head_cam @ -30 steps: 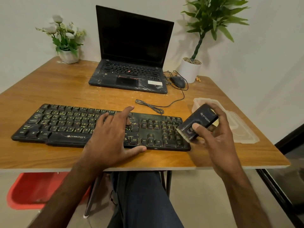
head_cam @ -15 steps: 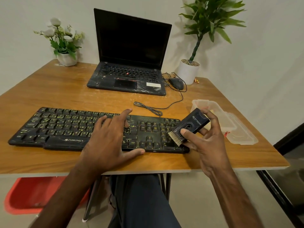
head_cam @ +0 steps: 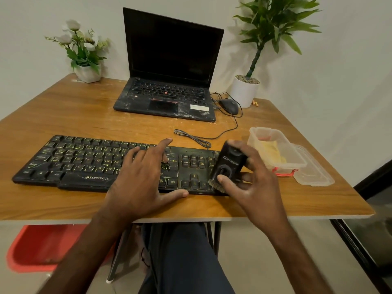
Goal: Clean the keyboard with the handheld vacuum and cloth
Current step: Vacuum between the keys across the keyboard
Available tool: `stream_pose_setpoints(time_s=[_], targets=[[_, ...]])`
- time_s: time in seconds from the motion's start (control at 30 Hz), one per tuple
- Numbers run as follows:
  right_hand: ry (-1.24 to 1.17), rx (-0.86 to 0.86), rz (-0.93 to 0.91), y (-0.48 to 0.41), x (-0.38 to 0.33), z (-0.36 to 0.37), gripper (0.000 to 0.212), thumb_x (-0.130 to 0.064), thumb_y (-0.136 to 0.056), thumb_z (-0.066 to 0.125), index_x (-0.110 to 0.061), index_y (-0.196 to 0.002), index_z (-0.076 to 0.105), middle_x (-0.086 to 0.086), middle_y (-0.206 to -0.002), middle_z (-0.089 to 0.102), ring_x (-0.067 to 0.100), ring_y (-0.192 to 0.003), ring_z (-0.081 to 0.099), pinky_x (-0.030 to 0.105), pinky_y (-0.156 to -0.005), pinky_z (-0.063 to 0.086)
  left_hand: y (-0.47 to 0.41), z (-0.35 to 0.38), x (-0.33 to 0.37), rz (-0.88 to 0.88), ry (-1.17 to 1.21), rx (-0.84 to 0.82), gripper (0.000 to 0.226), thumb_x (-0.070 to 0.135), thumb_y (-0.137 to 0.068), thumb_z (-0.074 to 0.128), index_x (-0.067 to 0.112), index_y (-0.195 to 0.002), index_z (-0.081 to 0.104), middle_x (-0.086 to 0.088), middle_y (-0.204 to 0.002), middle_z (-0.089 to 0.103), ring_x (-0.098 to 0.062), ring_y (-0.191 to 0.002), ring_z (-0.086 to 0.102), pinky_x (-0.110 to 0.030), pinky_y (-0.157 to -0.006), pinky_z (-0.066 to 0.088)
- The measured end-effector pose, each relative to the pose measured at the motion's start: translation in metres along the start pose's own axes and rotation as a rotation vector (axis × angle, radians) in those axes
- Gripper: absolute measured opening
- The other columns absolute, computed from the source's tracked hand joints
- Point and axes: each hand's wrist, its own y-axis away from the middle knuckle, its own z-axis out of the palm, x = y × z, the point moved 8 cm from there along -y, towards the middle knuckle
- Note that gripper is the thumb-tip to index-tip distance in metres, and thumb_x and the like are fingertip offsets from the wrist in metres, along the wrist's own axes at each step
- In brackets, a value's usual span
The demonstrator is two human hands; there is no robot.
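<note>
Since one second ago the right hand (head_cam: 252, 185) has carried the vacuum (head_cam: 230, 164) from beside the box to over the right end of the keyboard (head_cam: 84, 162), and it is now tilted more upright, with its brush end down. The brush (head_cam: 216, 185) touches the keys at the near right corner, around the number pad. The right hand grasps the vacuum from its right side: the thumb lies on the front near the round button, and the other fingers wrap behind the body. The vacuum is a bit blurred.

The left hand (head_cam: 144, 177) has stayed in the same place. It lies flat and spread on the keyboard, just right of the middle, with the thumb along the near edge and the index finger stretched toward the far edge. It grips nothing; it only presses down.

The keyboard is black and lies across the near part of the table (head_cam: 63, 115), parallel to its edge. A clear box (head_cam: 277, 149) stands just right of the keyboard, open, with a yellow cloth (head_cam: 269, 150) inside, and its lid (head_cam: 314, 172) lies touching it on the right. Behind are a laptop (head_cam: 169, 66), open with a dark screen, a mouse (head_cam: 229, 106) with its cable, a flower pot (head_cam: 87, 73) at the far left corner and a plant (head_cam: 246, 92) at the far right.
</note>
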Motion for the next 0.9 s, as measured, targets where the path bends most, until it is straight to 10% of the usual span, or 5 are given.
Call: stream_pose_setpoints(time_s=[0.27,0.4,0.57,0.9], targets=[[0.281,0.051,-0.192,0.006,-0.008,-0.006,0.069,-0.014,-0.083,0.077,-0.037,-0.14,0.046,-0.029,-0.128,0.052,0.005,-0.113,0.062,0.024,-0.08,0.06,0.0,0.0,0.0,-0.003,0.006,-0.006,0.116,0.094,-0.069,0.039,0.02,-0.155,0.009,0.003,-0.116,0.058,-0.022,-0.109,0.06,-0.052,-0.115,0.034],[0.404,-0.005,-0.323,0.02,-0.014,0.008,0.071,-0.015,-0.083,0.078,-0.034,-0.143,0.044,-0.005,-0.132,0.059,0.008,-0.115,0.061,0.028,-0.085,0.06,0.0,-0.001,0.0,0.003,0.006,0.004,0.116,0.093,-0.07,0.039,0.019,-0.155,0.012,0.002,-0.115,0.058,-0.023,-0.107,0.06,-0.053,-0.114,0.035],[0.345,0.23,-0.155,0.02,0.014,-0.041,0.073,-0.01,-0.081,0.079,-0.034,-0.141,0.047,-0.007,-0.129,0.059,0.011,-0.107,0.067,0.037,-0.077,0.062,0.001,0.001,-0.001,-0.001,-0.003,-0.008,0.117,0.094,-0.07,0.037,0.019,-0.155,0.01,0.004,-0.115,0.056,-0.021,-0.108,0.058,-0.051,-0.114,0.035],[0.379,-0.022,-0.263,-0.024,0.004,0.012,0.069,-0.021,-0.088,0.074,-0.038,-0.145,0.039,-0.025,-0.129,0.051,0.001,-0.113,0.058,0.025,-0.085,0.059,0.002,-0.004,0.003,0.02,0.067,0.019,0.115,0.091,-0.071,0.042,0.019,-0.155,0.012,0.002,-0.114,0.054,-0.02,-0.103,0.055,-0.047,-0.106,0.04]])
